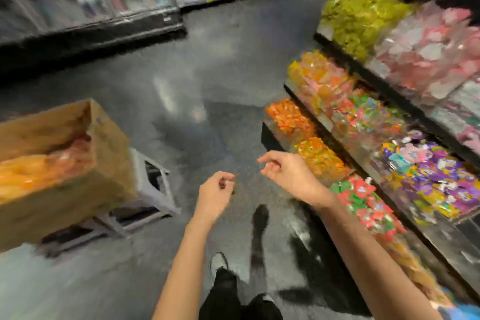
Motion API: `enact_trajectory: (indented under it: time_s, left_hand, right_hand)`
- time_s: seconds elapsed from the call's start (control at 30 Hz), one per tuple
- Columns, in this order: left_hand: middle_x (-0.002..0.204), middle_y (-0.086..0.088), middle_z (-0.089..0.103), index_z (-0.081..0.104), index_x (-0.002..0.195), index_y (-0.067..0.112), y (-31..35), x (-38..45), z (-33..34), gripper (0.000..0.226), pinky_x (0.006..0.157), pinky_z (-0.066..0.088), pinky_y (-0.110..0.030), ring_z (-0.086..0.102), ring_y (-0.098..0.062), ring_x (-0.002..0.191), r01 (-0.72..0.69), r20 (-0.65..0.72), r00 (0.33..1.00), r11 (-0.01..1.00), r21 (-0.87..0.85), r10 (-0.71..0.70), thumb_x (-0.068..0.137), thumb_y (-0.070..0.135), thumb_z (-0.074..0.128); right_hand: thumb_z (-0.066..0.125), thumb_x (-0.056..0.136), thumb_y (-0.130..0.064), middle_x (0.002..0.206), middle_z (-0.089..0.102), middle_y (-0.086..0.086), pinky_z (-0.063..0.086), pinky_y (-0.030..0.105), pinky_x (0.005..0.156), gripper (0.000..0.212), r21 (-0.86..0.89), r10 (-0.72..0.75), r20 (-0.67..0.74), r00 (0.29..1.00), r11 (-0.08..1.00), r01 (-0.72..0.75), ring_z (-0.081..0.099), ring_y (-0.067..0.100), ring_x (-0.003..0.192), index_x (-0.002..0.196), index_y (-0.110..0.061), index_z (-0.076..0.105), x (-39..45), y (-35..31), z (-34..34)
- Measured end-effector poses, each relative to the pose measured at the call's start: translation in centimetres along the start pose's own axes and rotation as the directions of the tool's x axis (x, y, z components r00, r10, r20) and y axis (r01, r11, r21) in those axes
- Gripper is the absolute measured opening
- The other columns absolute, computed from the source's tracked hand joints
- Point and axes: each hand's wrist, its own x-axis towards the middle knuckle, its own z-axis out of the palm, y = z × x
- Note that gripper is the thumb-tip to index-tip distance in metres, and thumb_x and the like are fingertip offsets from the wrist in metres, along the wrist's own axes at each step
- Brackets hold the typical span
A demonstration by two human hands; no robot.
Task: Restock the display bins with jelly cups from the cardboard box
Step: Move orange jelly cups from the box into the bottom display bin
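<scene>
Already the display bins (324, 163) are looking well stocked, while the cardboard box (78, 163) is still sitting heaped with orange jelly cups (39, 171), so I judge the restocking somewhere in the middle, with plenty left to carry over.

Far off to the left of both hands, that one box is resting on a grey stool (153, 189). Nearer in, the left hand (214, 196) is hanging over the bare floor with its fingers curling around something small and dark; the blur is too heavy to say whether it is a jelly cup. Just to its right, the right hand (288, 174) is hovering beside the lowest tier of bins, fingers loosely bent and holding nothing I can make out.

Beyond the right hand, the bins are stepping up in three tiers; I am counting about eight heaps of sweets, though blur is hiding the dividers. Individual cups are past counting.
</scene>
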Motion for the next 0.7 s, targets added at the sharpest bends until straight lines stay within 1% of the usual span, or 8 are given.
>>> enact_trajectory:
  time_s: [0.07, 0.17, 0.23, 0.33, 0.4, 0.5, 0.63, 0.7]
  left_hand:
    - [0.094, -0.014, 0.07, 0.066, 0.092, 0.019, -2.7, -0.9, -4.7, 0.014, 0.087, 0.053, -0.043, 0.067, -0.03, 0.084, 0.053, -0.138, 0.988, 0.995, -0.084, -0.065, 0.085, 0.015, 0.054]
    - [0.099, -0.016, 0.069, 0.066, 0.104, 0.002, -6.6, -2.3, -11.2, 0.019, 0.084, 0.051, -0.03, 0.065, -0.025, 0.088, 0.134, -0.234, 0.956, 0.974, -0.185, -0.176, 0.092, -0.001, 0.051]
    - [0.1, -0.015, 0.07, 0.066, 0.099, 0.008, -9.4, -3.0, -15.6, 0.017, 0.084, 0.052, -0.033, 0.069, -0.024, 0.089, 0.158, -0.295, 0.926, 0.953, -0.26, -0.234, 0.091, 0.0, 0.054]
    - [0.099, -0.003, 0.069, 0.064, 0.102, 0.017, -13.4, -4.2, -23.0, 0.016, 0.072, 0.05, -0.02, 0.067, -0.002, 0.08, 0.193, -0.347, 0.886, 0.924, -0.329, -0.308, 0.093, 0.008, 0.055]
    - [0.101, 0.0, 0.069, 0.063, 0.103, 0.022, -16.3, -4.8, -28.2, 0.016, 0.077, 0.051, -0.023, 0.066, -0.008, 0.089, 0.196, -0.381, 0.858, 0.905, -0.377, -0.344, 0.094, 0.011, 0.054]
    - [0.098, 0.005, 0.067, 0.063, 0.108, 0.02, -21.2, -5.4, -36.5, 0.017, 0.076, 0.049, -0.022, 0.063, -0.008, 0.088, 0.21, -0.442, 0.81, 0.894, -0.396, -0.385, 0.095, 0.014, 0.054]
    - [0.094, 0.0, 0.07, 0.065, 0.097, 0.024, -28.0, -6.4, -45.8, 0.016, 0.09, 0.053, -0.039, 0.066, -0.018, 0.093, 0.211, -0.481, 0.742, 0.844, -0.493, -0.466, 0.091, 0.011, 0.057]
    - [0.093, -0.005, 0.071, 0.065, 0.098, 0.021, -30.6, -6.4, -49.3, 0.017, 0.091, 0.052, -0.041, 0.067, -0.02, 0.091, 0.207, -0.494, 0.69, 0.798, -0.566, -0.529, 0.091, 0.008, 0.056]
  right_hand:
    - [0.066, 0.081, -0.006, 0.074, 0.065, 0.0, 0.047, 0.03, 0.076, 0.023, -0.003, -0.096, 0.08, 0.992, 0.995, 0.097, 0.062, 0.016, 0.072, 0.101, -0.016, 0.072, 1.8, -4.1, 3.3]
    - [0.063, 0.082, -0.005, 0.08, 0.07, 0.01, 0.044, 0.024, 0.074, 0.024, 0.006, -0.187, 0.204, 0.961, 0.982, 0.19, 0.064, 0.025, 0.079, 0.102, -0.014, 0.071, 4.0, -10.1, 8.5]
    - [0.062, 0.083, -0.005, 0.083, 0.071, 0.009, 0.045, 0.022, 0.077, 0.025, -0.003, -0.242, 0.282, 0.928, 0.968, 0.253, 0.065, 0.024, 0.082, 0.105, -0.013, 0.07, 5.3, -14.1, 12.1]
    - [0.06, 0.086, -0.005, 0.084, 0.072, 0.008, 0.043, 0.014, 0.071, 0.024, 0.016, -0.305, 0.397, 0.866, 0.945, 0.325, 0.062, 0.013, 0.072, 0.107, -0.009, 0.069, 7.3, -20.2, 18.0]
    - [0.058, 0.087, -0.005, 0.085, 0.072, 0.01, 0.04, 0.009, 0.067, 0.022, 0.01, -0.322, 0.441, 0.838, 0.935, 0.354, 0.057, 0.003, 0.068, 0.106, -0.01, 0.069, 8.8, -24.4, 22.3]
    - [0.06, 0.087, -0.008, 0.081, 0.07, 0.014, 0.041, 0.01, 0.06, 0.022, 0.006, -0.364, 0.481, 0.798, 0.911, 0.412, 0.06, 0.014, 0.065, 0.104, -0.018, 0.07, 11.2, -31.0, 29.1]
    - [0.061, 0.086, -0.01, 0.082, 0.072, -0.003, 0.051, 0.022, 0.075, 0.015, -0.005, -0.403, 0.546, 0.734, 0.875, 0.484, 0.065, 0.008, 0.076, 0.096, -0.018, 0.07, 13.8, -39.2, 37.1]
    - [0.06, 0.086, -0.008, 0.09, 0.071, -0.008, 0.048, 0.023, 0.077, 0.019, -0.011, -0.413, 0.572, 0.708, 0.86, 0.51, 0.064, 0.008, 0.082, 0.092, -0.023, 0.069, 15.1, -42.7, 40.6]
